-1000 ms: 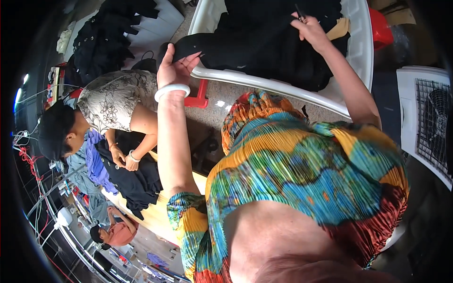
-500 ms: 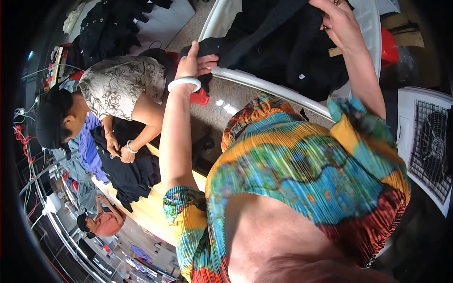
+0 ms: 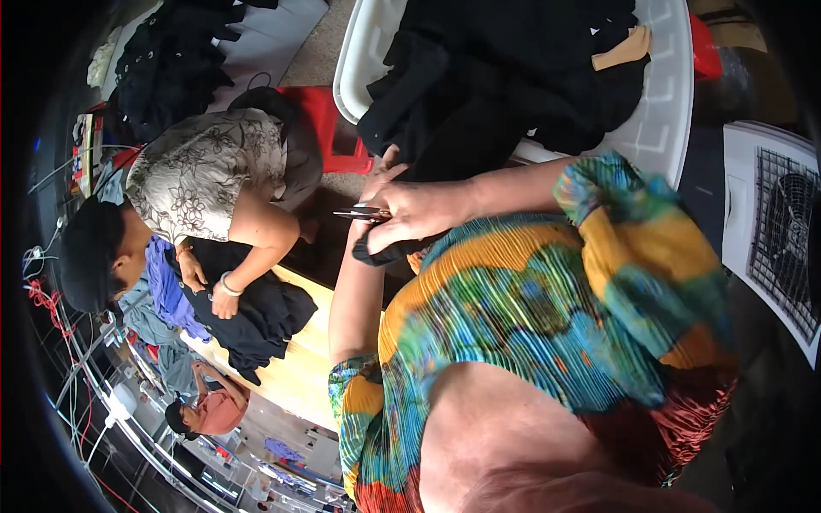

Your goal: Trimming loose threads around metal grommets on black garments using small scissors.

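My right hand point(image 3: 423, 209) is closed around a small pair of scissors point(image 3: 363, 214), the dark blades pointing left across my left wrist. Just behind it, my left hand point(image 3: 386, 173) is partly hidden; its fingers look closed on a black garment point(image 3: 462, 141). This cloth runs from the white plastic tub point(image 3: 344, 73) over the near rim to my hands, and a fold of it hangs below the right hand. More black clothes fill the tub.
At left, a co-worker point(image 3: 205, 171) bends over black cloth point(image 3: 256, 316) on a pale wooden table point(image 3: 312, 295). A red stool point(image 3: 321, 128) stands behind them. A tan piece point(image 3: 623, 50) lies on the tub's clothes. A boxed fan picture point(image 3: 782, 239) is at right.
Both hands have come together at the tub's near left corner; the right swung down and left from over the tub. The stretched black cloth has dropped, and the scissors now show clearly.
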Demonstrator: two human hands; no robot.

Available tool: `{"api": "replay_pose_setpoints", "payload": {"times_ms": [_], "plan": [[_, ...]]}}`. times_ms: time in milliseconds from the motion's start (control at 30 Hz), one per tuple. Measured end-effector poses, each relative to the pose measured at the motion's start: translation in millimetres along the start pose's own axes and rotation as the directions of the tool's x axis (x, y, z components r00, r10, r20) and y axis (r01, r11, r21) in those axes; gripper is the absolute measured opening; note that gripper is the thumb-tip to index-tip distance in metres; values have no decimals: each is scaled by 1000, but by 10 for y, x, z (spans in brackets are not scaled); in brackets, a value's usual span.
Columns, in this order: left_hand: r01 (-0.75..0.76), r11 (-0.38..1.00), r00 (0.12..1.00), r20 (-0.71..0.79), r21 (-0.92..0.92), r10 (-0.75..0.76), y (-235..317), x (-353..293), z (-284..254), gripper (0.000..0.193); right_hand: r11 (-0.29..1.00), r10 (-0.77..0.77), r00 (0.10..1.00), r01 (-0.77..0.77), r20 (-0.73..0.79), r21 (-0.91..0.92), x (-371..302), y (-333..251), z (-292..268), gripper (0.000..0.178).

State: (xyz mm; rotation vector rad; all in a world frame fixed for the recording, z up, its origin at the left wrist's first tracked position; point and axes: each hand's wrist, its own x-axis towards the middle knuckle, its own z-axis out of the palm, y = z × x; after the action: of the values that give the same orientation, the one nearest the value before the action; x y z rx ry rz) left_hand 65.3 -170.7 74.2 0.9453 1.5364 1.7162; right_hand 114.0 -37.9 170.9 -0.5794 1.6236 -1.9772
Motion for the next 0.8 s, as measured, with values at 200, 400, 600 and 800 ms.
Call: {"api": "replay_pose_setpoints", "payload": {"times_ms": [200,400,600,800], "plan": [[429,555,550,-281,-713,-786,160,-213,129,42,979,194,927,-204,-322,3,-420,94,-848,22],[242,511,624,-270,-825,-733,108,-362,148,39,393,141,493,-824,-859,-409,-913,1440,-2095,49],[339,658,638,-350,-672,-686,-9,-397,95,43,474,-79,562,-705,-823,-527,-1195,1358,-2295,25],[591,801,749,-436,98,-499,-329,-417,23,48,605,-397,621,-378,-676,-701,-766,-281,-1758,15]]}}
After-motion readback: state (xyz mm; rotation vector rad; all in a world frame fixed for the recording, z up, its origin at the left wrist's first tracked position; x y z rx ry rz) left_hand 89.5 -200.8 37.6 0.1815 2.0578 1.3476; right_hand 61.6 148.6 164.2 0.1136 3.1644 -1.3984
